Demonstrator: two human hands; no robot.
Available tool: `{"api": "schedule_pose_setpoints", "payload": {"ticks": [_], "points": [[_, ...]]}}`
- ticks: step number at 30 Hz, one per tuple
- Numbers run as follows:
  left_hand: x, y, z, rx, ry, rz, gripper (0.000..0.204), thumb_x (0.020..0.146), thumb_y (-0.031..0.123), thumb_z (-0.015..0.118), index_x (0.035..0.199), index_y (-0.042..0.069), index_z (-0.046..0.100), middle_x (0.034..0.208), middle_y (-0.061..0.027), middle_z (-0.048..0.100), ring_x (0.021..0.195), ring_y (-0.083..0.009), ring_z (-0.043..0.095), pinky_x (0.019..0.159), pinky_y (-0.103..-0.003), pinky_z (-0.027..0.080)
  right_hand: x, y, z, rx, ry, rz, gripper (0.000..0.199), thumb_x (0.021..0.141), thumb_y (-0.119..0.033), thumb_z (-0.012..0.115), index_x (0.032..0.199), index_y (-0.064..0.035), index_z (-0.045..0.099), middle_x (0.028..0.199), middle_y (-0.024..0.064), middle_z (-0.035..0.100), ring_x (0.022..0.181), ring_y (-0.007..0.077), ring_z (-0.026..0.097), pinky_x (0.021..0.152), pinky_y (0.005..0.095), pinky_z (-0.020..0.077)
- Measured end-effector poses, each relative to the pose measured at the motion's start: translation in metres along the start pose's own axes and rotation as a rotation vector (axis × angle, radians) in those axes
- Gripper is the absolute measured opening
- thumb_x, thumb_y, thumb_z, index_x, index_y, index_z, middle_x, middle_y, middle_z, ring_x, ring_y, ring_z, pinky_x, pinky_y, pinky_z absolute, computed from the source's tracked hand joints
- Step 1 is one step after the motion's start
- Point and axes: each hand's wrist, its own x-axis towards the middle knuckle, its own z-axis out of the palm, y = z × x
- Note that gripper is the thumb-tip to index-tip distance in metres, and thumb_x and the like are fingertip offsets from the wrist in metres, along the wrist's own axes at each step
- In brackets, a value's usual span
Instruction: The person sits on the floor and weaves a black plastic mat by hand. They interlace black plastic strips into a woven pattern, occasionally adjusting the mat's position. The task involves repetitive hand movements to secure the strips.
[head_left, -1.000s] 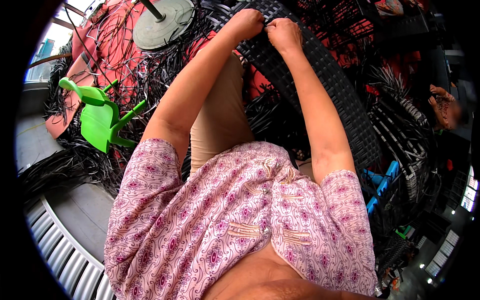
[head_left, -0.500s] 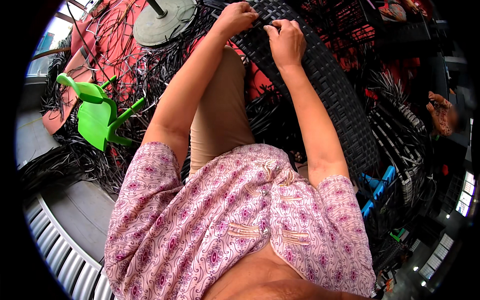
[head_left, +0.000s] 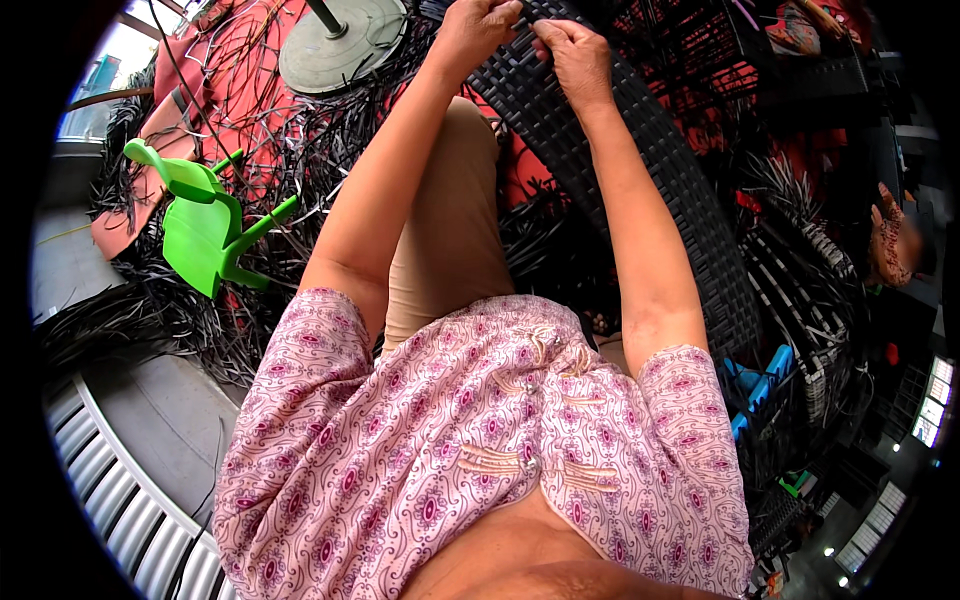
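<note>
A long panel of dark woven wicker (head_left: 690,230) slants across my lap from the top middle down to the right. Both hands work at its upper end. My left hand (head_left: 478,28) is closed around a dark strand at the panel's top edge. My right hand (head_left: 572,55) presses on the weave just beside it, fingers pinched on a strand. The fingertips of both hands are partly cut off by the picture's top rim. My pink patterned top fills the lower middle.
Loose dark wicker strips (head_left: 180,320) lie heaped on the red floor at the left. A small green plastic chair (head_left: 205,230) lies tipped among them. A round grey base with a pole (head_left: 340,40) stands at the top. Another person's hand (head_left: 890,240) is at the far right.
Both hands have shifted up along the panel toward the top rim and closer together. The view has tilted slightly.
</note>
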Motion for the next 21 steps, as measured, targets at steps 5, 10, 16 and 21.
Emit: {"api": "schedule_pose_setpoints", "payload": {"ticks": [5, 10, 16, 21], "points": [[0.036, -0.054, 0.006, 0.793, -0.081, 0.307, 0.026, 0.078, 0.03, 0.074, 0.096, 0.012, 0.074, 0.088, -0.013, 0.072, 0.086, -0.0314, 0.07, 0.077, -0.043, 0.054, -0.004, 0.008, 0.0, -0.07, 0.081, 0.137, 0.021, 0.087, -0.018, 0.07, 0.088, 0.0018, 0.076, 0.073, 0.0092, 0.072, 0.059, 0.0114, 0.066, 0.057, 0.0273, 0.0536], [0.03, -0.05, 0.02, 0.974, -0.078, 0.377, 0.021, 0.077, 0.027, 0.071, 0.087, 0.009, 0.072, 0.087, -0.015, 0.07, 0.09, -0.0351, 0.068, 0.077, -0.045, 0.054, 0.001, 0.028, 0.0, -0.425, 0.083, 0.049, 0.027, 0.088, -0.025, 0.064, 0.086, -0.0006, 0.075, 0.083, 0.0215, 0.072, 0.078, 0.0363, 0.071, 0.075, 0.0425, 0.0563], [0.027, -0.05, 0.027, 0.931, -0.049, 0.346, 0.016, 0.077, 0.013, 0.06, 0.081, 0.001, 0.07, 0.087, -0.0218, 0.07, 0.087, -0.0396, 0.069, 0.077, -0.048, 0.055, 0.001, 0.014, 0.004, -0.706, 0.017, 0.014, 0.029, 0.088, -0.025, 0.058, 0.086, -0.0013, 0.075, 0.091, 0.0253, 0.071, 0.089, 0.0425, 0.069, 0.084, 0.0466, 0.0547], [0.031, -0.062, 0.024, 0.866, -0.033, 0.392, 0.017, 0.078, 0.011, 0.057, 0.08, -0.001, 0.07, 0.086, -0.0243, 0.069, 0.086, -0.0411, 0.068, 0.079, -0.049, 0.054, 0.003, -0.002, 0.012, -0.855, -0.028, 0.142, 0.031, 0.088, -0.025, 0.057, 0.092, -0.0004, 0.075, 0.098, 0.0266, 0.07, 0.095, 0.0411, 0.069, 0.087, 0.0464, 0.0546]]}}
